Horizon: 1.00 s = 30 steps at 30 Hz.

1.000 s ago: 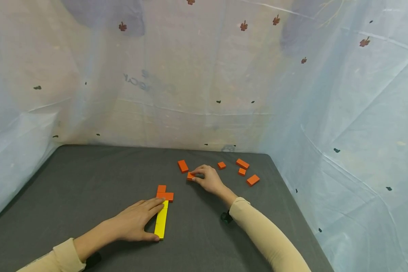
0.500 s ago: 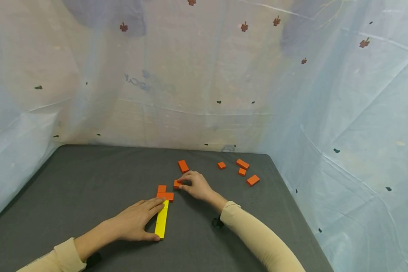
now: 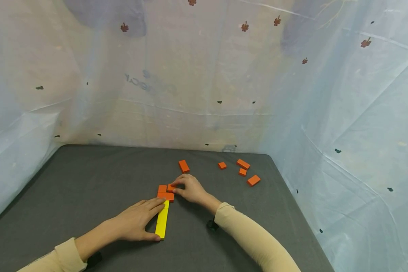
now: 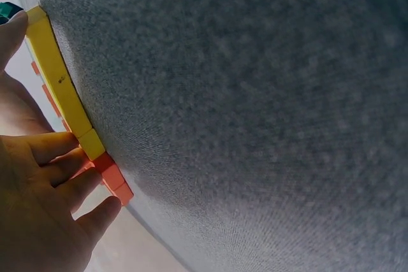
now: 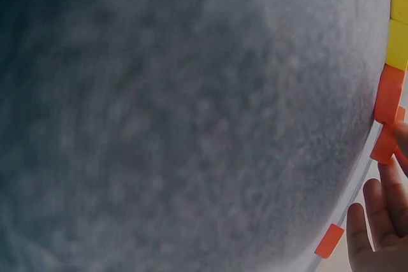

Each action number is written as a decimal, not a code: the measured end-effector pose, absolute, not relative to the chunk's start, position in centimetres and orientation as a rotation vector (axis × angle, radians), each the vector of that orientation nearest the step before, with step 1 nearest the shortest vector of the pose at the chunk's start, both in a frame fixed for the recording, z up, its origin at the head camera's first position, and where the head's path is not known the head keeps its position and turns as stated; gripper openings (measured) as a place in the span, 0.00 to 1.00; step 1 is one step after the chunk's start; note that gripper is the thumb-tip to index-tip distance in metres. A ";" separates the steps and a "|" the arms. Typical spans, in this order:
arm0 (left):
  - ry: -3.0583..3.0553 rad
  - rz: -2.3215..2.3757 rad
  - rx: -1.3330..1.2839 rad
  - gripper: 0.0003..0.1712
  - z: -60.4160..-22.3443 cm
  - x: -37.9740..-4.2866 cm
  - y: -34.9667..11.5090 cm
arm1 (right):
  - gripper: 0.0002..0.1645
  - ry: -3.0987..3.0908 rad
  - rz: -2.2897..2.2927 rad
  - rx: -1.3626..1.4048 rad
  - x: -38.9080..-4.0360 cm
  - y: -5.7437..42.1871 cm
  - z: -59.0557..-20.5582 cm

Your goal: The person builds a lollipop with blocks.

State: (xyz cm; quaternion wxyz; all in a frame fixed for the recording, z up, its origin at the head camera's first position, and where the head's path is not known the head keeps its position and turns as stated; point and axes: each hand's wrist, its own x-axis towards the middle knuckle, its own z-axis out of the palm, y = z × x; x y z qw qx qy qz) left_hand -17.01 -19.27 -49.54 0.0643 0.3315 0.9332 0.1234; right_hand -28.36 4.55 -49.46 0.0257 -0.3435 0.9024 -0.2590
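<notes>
A long yellow block (image 3: 161, 223) lies on the grey table, with a small yellow block (image 4: 91, 144) end to end with it. Beyond them an orange rectangular block (image 3: 168, 196) lies crosswise, and a small orange block (image 3: 162, 188) sits at its far left side. My left hand (image 3: 132, 223) rests along the row, fingers extended, thumb at the long yellow block's near end and fingertips by the small yellow and orange blocks. With thumb and fingers my right hand (image 3: 191, 189) pinches another small orange block (image 5: 384, 144), just right of the first small one and behind the crosswise block.
Farther back lies an orange rectangular block (image 3: 184, 166). To the right are several more orange blocks, among them a small one (image 3: 222, 165) and a rectangular one (image 3: 254, 180). A pale plastic sheet (image 3: 176, 94) hangs behind the table (image 3: 105, 173) and along its sides.
My right hand has brought the pinched small orange block left and nearer, from beside the back rectangular block to the row's far end. My left hand has stayed in place.
</notes>
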 end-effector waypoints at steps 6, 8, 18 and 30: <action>2.816 0.368 1.010 0.63 -49.5 -17.1 -19.3 | 0.15 2.780 -0.796 -1.065 -28.3 4.3 -49.5; 2.814 0.367 1.004 0.63 -49.5 -17.1 -19.3 | 0.15 2.774 -0.792 -1.064 -28.3 4.3 -49.6; 2.823 0.365 1.008 0.63 -49.8 -17.1 -19.2 | 0.15 2.766 -0.836 -1.063 -28.2 4.4 -49.6; 2.810 0.366 0.999 0.63 -49.6 -17.1 -19.1 | 0.15 2.768 -0.813 -1.053 -28.4 4.4 -49.9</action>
